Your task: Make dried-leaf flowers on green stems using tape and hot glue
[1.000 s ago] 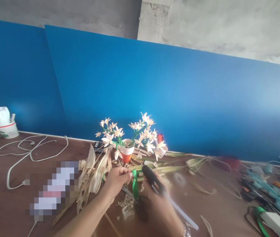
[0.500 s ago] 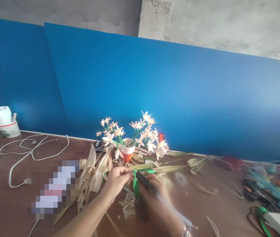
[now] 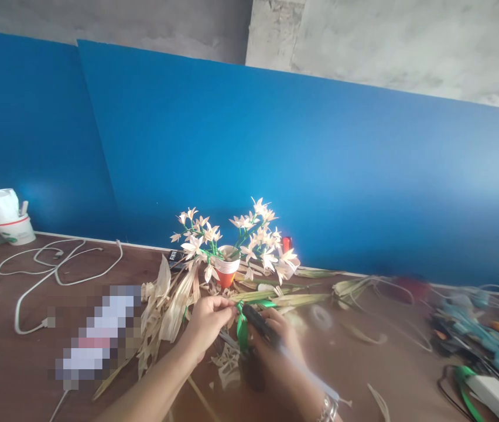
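Ribbon (image 3: 242,335) at near centre of table (image 3: 346,375), between the hands, on the near side of the pot (image 3: 226,275); left hand (image 3: 209,322) pinches its far end, thumb and finger pressed together; right hand (image 3: 292,340) wrapped round the glue gun (image 3: 263,327), nozzle close by the ribbon. Against one second ago: gun and right hand have shifted left, nozzle now nearer the pinch; a green strip (image 3: 267,303) shows just beyond the right hand, where the gun was; left hand about the same; against half a second ago, hardly any change. Hard to make out: whether nozzle touches ribbon, cannot tell; anything else inside the pinch hidden by the fingertips; right fingers partly behind the gun; left forearm and bracelet (image 3: 328,407) cut off at the near edge; pixelated patch at left masks an item; clutter at far right blurred.
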Motion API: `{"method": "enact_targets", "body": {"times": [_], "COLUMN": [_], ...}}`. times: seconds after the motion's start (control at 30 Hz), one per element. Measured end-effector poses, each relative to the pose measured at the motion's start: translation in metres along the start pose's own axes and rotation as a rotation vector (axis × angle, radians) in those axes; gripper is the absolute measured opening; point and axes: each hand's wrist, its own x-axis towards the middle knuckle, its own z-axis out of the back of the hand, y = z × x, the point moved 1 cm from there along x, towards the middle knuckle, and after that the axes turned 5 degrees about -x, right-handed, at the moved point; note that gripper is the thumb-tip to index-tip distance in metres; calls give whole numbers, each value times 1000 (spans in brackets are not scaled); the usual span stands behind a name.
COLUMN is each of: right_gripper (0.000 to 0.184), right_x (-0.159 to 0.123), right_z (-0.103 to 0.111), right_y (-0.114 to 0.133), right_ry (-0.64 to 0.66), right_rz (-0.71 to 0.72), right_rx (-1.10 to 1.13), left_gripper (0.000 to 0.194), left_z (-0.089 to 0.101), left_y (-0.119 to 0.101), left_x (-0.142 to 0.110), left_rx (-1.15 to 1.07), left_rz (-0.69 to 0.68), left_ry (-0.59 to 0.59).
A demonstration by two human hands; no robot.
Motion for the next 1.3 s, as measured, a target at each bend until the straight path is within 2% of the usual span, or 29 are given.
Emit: {"method": "enact_targets", "body": {"times": [0.47, 0.77, 1.3], "right_gripper": [17, 17, 18], "right_x": [-1, -1, -1], "right_z": [0, 3, 3], "right_y": [-3, 2, 1], "right_ry": [44, 27, 34], "right_rz": [-36, -36, -24], "right_rx": [-18, 13, -3], "left_gripper": [25, 19, 18], "left_z": [-1, -2, -2], "left_y": [0, -5, -8], "left_x": [-1, -4, -6], "left_rx": [-21, -131, -157], "left_rz": [21, 68, 98], "left_ry": [-6, 0, 1]}}
